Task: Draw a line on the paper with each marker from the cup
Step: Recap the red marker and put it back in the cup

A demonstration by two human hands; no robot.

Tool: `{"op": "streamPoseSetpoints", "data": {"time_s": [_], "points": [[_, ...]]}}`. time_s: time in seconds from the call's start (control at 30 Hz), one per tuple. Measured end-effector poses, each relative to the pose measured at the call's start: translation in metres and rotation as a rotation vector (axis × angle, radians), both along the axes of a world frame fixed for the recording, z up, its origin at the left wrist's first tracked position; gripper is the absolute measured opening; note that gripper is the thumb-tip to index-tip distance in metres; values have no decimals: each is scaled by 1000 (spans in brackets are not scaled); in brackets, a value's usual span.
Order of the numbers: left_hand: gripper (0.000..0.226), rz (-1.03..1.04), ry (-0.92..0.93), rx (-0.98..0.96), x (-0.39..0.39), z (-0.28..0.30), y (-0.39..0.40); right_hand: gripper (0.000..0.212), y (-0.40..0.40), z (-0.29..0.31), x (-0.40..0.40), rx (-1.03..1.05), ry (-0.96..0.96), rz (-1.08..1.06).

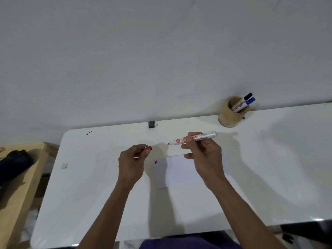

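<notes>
My right hand (203, 159) grips an uncapped red marker (193, 138), held level above the table with its tip pointing left. My left hand (132, 162) pinches the marker's red cap (148, 147), a short gap left of the tip. Below and between the hands lies a white sheet of paper (177, 171) with short red and black marks at its upper left corner. A tan round cup (231, 112) stands at the table's far right edge and holds a black-capped marker (246, 97) and a blue-capped marker (249, 101), both leaning right.
The white table (89, 186) runs up to a pale wall. A small black clip (151, 124) sits on its far edge, and a small pale scrap (64, 165) lies at the left. A wooden bench (21, 177) with a dark object (12, 164) stands to the left.
</notes>
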State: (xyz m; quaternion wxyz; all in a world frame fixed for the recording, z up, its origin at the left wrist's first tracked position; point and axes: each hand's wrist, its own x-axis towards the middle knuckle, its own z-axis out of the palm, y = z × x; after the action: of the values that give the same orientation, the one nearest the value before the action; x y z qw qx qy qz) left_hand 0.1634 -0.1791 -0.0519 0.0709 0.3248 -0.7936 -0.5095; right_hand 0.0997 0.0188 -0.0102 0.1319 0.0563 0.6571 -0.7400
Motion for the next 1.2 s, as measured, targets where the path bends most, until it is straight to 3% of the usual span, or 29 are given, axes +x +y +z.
{"op": "streamPoseSetpoints", "data": {"time_s": [0.17,0.33,0.97,1.2], "points": [[11,100,211,333,32,22,24,5,-10,18,20,26,76,18],[12,109,262,451,57,33,34,7,-17,24,46,36,83,39],[12,-38,277,506,90,44,41,7,-14,26,98,51,74,11],[13,-140,236,463,77,42,41,3,10,29,84,-71,-83,0]]}}
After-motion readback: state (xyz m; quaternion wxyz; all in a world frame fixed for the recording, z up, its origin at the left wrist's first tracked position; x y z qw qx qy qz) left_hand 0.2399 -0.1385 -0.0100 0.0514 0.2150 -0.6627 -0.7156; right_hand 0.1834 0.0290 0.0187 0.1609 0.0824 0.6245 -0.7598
